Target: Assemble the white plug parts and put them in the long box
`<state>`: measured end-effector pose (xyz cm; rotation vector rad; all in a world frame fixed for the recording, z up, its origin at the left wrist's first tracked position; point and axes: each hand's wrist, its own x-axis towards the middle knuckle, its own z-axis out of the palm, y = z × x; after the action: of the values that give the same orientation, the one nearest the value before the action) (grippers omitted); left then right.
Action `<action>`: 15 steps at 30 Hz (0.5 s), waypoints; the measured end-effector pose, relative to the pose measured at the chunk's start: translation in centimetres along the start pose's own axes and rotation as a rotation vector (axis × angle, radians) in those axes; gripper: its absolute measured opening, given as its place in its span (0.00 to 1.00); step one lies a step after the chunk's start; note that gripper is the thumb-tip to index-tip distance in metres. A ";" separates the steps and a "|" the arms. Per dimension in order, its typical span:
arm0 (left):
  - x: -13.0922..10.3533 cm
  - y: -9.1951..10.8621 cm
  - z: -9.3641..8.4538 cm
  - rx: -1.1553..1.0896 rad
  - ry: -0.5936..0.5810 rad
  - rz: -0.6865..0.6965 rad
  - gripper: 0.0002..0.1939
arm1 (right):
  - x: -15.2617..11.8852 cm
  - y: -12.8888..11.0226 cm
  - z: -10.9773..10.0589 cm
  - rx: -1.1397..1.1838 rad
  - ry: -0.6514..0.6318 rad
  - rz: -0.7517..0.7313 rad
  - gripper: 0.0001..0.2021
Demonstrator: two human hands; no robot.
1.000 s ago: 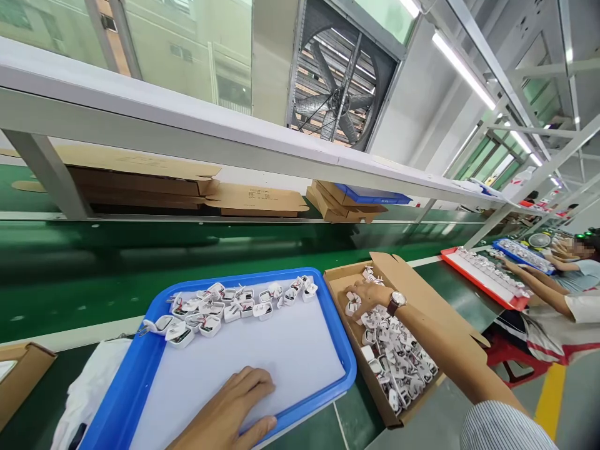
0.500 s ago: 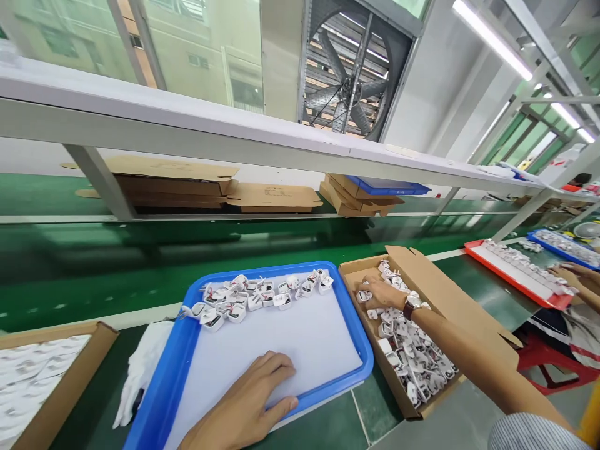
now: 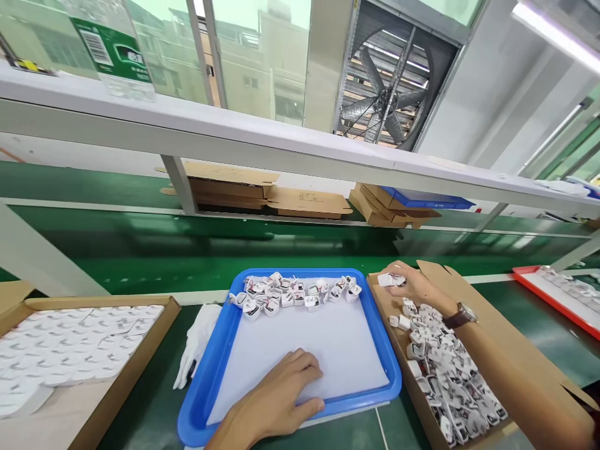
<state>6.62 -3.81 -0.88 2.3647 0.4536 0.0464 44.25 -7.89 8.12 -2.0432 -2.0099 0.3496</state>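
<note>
My right hand (image 3: 409, 282), with a watch on its wrist, grips white parts over the far end of an open cardboard box (image 3: 407, 381). Many loose white parts (image 3: 450, 369) with wires fill the box below it. My left hand (image 3: 281, 394) rests on the near part of a blue tray (image 3: 394, 369), fingers a little apart and nothing in them. Along the tray's far side lies a cluster of small white housings (image 3: 274, 292) with red wires, on a white sheet (image 3: 304, 350).
At the left, a cardboard box (image 3: 154, 350) holds rows of white pieces. A white glove (image 3: 199, 337) lies between it and the tray. Behind, flat cartons (image 3: 309, 201) sit under a shelf (image 3: 281, 140). A red tray (image 3: 557, 300) is at the far right.
The view has turned left, showing more of the left box and a bottle on the shelf. My right hand has lifted white parts up from the box. My left hand stays on the tray.
</note>
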 end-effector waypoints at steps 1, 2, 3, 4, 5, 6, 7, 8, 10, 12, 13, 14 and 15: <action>0.0 0.0 0.0 -0.001 0.005 0.003 0.17 | 0.4 -1.4 0.5 0.008 -0.021 -0.062 0.15; -0.1 0.0 0.1 -0.001 0.010 0.004 0.17 | 0.8 -3.1 1.2 0.014 -0.051 -0.130 0.15; -0.2 -0.1 0.2 0.000 0.014 0.003 0.17 | 1.3 -5.0 2.3 0.014 -0.088 -0.196 0.16; -0.3 -0.1 0.2 0.002 0.015 -0.002 0.18 | 2.0 -7.0 3.7 0.010 -0.126 -0.263 0.18; -0.5 -0.2 0.3 0.002 0.009 -0.008 0.19 | 2.8 -9.0 5.2 -0.001 -0.166 -0.328 0.19; -0.6 -0.3 0.2 0.001 -0.004 -0.015 0.21 | 3.7 -11.0 6.8 -0.016 -0.205 -0.388 0.19; -0.8 -0.4 0.1 -0.002 -0.025 -0.018 0.23 | 4.7 -12.8 8.5 -0.034 -0.235 -0.441 0.19; -1.0 -0.4 0.0 -0.008 -0.051 -0.017 0.26 | 5.6 -14.4 10.2 -0.054 -0.256 -0.481 0.19; -1.3 -0.5 -0.4 -0.020 -0.116 -0.008 0.33 | 7.3 -16.9 13.1 -0.094 -0.289 -0.530 0.19; -1.6 -0.5 -0.8 -0.023 -0.151 -0.009 0.36 | 8.4 -18.5 15.1 -0.129 -0.313 -0.542 0.18; -1.8 -0.6 -0.9 -0.021 -0.155 -0.016 0.37 | 8.7 -18.9 15.7 -0.141 -0.320 -0.542 0.17; -2.0 -0.7 -0.9 -0.019 -0.155 -0.026 0.38 | 8.7 -19.1 15.9 -0.146 -0.323 -0.542 0.16; -2.2 -1.0 -0.9 -0.018 -0.152 -0.036 0.37 | 8.5 -19.1 15.8 -0.142 -0.320 -0.545 0.16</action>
<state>4.16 -3.29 -0.65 2.3218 0.4193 -0.1449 21.01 1.09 -0.07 -1.4828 -2.7450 0.4470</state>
